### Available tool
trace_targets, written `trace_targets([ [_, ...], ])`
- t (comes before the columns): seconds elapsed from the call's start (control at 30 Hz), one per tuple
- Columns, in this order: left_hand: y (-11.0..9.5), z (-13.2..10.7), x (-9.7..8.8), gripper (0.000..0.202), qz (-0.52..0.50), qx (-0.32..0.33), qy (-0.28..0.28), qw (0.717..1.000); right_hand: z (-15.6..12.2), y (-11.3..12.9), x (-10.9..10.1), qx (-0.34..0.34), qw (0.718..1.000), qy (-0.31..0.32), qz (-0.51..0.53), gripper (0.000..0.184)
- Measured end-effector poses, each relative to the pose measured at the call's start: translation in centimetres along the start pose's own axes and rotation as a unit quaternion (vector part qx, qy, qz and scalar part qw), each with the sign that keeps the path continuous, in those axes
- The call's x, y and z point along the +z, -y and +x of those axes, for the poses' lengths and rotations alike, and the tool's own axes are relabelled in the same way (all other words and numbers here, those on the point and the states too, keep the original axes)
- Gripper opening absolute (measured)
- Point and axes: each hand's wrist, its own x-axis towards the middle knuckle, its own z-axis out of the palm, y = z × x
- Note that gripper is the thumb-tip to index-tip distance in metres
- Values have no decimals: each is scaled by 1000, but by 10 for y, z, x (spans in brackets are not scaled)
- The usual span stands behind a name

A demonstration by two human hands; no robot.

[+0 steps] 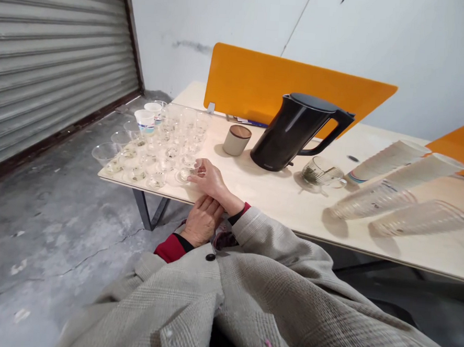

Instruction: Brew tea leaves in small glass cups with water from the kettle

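My right hand [211,181] is at the table's front edge, its thumb and fingers closed on the side of a clear plastic cup [185,171] at the near right of a cluster of cups. My left hand [203,221] lies just below it, fingers stretched out flat against the right wrist, holding nothing. Many clear plastic cups [157,178] stand close together on the left end of the table, with small dark bits in the bottom of several. Two paper cups [144,120] with blue markings stand at the back of this cluster.
A black electric kettle [285,135] stands mid-table, beside a grey canister [237,141] with a wooden lid. Right of it are a glass cup [322,174] with dark leaves and leaning stacks of cups [375,200]. An orange divider [253,86] rises behind.
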Motion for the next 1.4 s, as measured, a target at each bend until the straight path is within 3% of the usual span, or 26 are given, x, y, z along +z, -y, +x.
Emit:
trace_targets([
  [0.43,1,-1,-2,33,12,9,-1,1000,1,5,2,-21,998,4,-59,41],
  [0.53,4,-2,-2,32,13,9,-6,1000,0,8,-2,-15,998,9,-64,52],
  [0.63,7,0,-2,33,15,4,-11,1000,-12,12,-22,-38,997,-12,-59,72],
  [0.8,9,3,-2,53,4,1,-17,1000,-70,22,-98,-93,991,-63,-69,58],
  [0.93,9,4,-3,67,4,8,-25,1000,-138,32,-186,-75,967,-208,-128,40],
  [1.0,9,4,-4,74,5,16,-30,999,-169,33,-238,-54,927,-312,-201,31],
  [1.07,10,5,-3,80,7,22,-38,999,-196,30,-291,-27,865,-409,-289,26],
  [1.2,12,6,-2,89,15,28,-49,998,-231,16,-381,25,746,-512,-426,23],
  [1.23,12,7,-2,89,16,29,-55,998,-236,13,-395,31,729,-525,-439,23],
  [1.3,13,7,0,90,21,36,-67,997,-239,7,-411,31,723,-539,-431,22],
  [1.4,14,7,1,90,35,49,-88,994,-231,4,-407,-2,759,-521,-390,22],
])
